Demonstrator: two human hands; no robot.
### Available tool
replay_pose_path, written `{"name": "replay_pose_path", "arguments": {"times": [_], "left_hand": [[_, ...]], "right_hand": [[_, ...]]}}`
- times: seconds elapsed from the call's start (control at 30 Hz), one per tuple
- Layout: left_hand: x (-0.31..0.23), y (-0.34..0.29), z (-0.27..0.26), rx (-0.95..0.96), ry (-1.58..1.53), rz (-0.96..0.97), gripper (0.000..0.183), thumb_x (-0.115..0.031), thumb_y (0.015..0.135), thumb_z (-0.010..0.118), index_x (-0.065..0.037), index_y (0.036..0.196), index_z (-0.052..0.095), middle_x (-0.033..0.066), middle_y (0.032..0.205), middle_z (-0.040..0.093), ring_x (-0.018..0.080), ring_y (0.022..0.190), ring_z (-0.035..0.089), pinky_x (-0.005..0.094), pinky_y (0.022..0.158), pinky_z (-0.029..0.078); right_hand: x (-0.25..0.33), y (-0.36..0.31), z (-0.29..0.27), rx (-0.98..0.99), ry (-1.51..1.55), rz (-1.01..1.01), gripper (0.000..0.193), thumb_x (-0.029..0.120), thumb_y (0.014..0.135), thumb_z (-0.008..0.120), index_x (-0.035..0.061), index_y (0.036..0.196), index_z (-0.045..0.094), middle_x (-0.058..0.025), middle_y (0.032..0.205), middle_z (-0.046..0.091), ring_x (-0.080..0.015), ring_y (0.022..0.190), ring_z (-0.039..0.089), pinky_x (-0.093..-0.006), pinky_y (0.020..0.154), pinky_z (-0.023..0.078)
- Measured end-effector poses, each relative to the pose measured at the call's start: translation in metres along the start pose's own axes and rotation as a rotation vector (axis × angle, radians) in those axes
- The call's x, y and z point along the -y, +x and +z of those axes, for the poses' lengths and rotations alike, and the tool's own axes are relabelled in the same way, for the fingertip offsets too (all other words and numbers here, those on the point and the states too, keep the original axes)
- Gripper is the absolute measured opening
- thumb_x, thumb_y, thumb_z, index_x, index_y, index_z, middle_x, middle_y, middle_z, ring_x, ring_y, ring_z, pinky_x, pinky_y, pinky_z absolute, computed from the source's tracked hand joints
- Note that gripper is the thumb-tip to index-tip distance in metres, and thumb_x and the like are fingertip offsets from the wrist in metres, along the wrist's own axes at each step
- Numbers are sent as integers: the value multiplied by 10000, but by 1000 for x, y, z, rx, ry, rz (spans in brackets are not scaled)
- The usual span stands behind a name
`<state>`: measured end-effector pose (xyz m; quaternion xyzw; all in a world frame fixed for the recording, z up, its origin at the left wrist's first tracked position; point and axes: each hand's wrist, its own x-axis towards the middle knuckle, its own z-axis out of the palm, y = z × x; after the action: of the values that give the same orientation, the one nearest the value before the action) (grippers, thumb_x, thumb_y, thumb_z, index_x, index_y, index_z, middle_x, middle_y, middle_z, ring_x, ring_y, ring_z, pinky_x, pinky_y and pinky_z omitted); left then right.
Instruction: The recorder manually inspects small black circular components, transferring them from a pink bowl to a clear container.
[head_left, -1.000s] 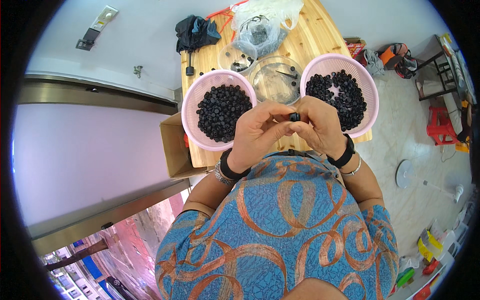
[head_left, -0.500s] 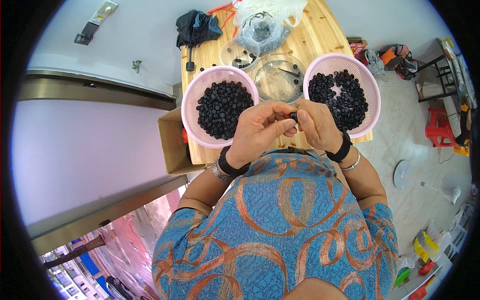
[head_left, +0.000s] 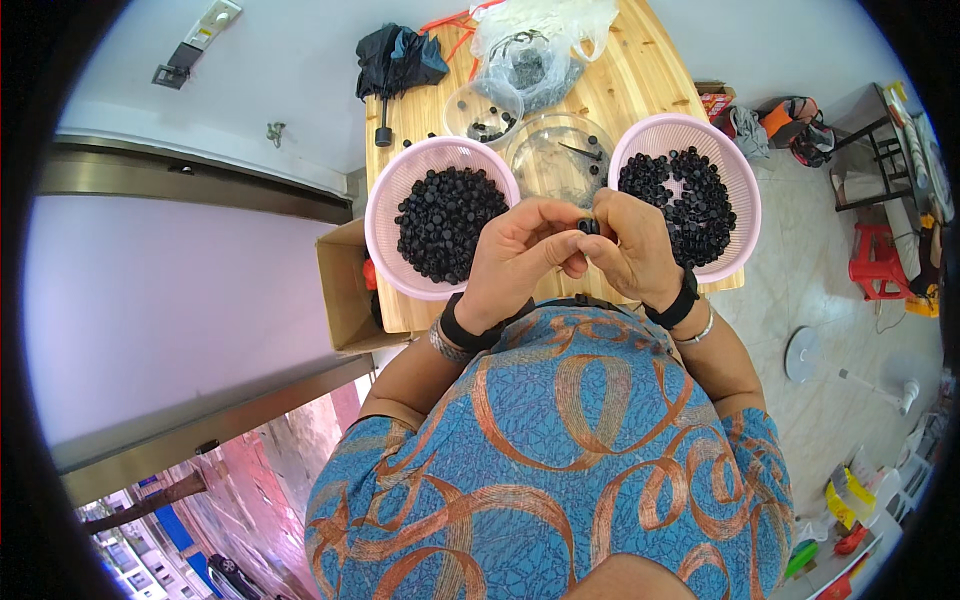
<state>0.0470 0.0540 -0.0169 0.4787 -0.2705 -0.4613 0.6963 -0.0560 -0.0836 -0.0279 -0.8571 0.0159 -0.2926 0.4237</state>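
My left hand (head_left: 525, 250) and my right hand (head_left: 632, 250) meet over the near edge of the wooden table. Between their fingertips they pinch a small black cap (head_left: 588, 227); both hands are closed on it. To the left stands a pink basket (head_left: 385, 262) heaped with small black caps (head_left: 450, 222). Its twin, another pink basket (head_left: 745, 205), sits by my right hand with small black parts (head_left: 690, 205) in a thinner layer. Beyond my fingers lies a clear round tray (head_left: 540, 135) holding a dark slim tool (head_left: 578, 150) and a few black pieces.
Farther back are a clear bowl (head_left: 462, 105) with black pieces, a plastic bag (head_left: 540, 60) and a folded black umbrella (head_left: 398, 60). A cardboard box (head_left: 338, 290) stands against the table's left side. On the floor at right are a red stool (head_left: 878, 262) and a fan (head_left: 802, 355).
The black cap has turned between my fingertips. My right thumb and fingers have closed in toward it, and the right hand has shifted slightly left.
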Motion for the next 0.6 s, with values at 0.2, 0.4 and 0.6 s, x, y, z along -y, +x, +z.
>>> {"name": "replay_pose_path", "arguments": {"times": [0.2, 0.4, 0.6], "left_hand": [[-10, -1, 5, 5, 258, 185, 199, -44, 835, 599, 17, 1020, 556, 57, 818, 599, 82, 663, 584, 190, 592, 478], [-11, -2, 4, 92, 442, 301, 191, -14, 834, 585, 30, 1018, 555, 50, 808, 582, 75, 651, 572, 176, 581, 464], [-8, -4, 5, 134, 304, 264, 215, 5, 848, 549, 27, 1061, 531, 52, 794, 570, 83, 654, 569, 207, 575, 478]], "right_hand": [[12, 1, 4, 17, 278, 74, 316, 290, 910, 470, 11, 774, 527, -111, 636, 514, -271, 539, 525, -329, 492, 402], [9, -7, 5, 58, 435, 100, 337, 261, 947, 383, -3, 803, 537, -78, 626, 549, -204, 548, 542, -300, 510, 416], [1, -20, 11, 106, 588, 228, 399, 311, 960, 335, 15, 770, 525, -51, 637, 564, -109, 504, 501, -240, 450, 387]]}}
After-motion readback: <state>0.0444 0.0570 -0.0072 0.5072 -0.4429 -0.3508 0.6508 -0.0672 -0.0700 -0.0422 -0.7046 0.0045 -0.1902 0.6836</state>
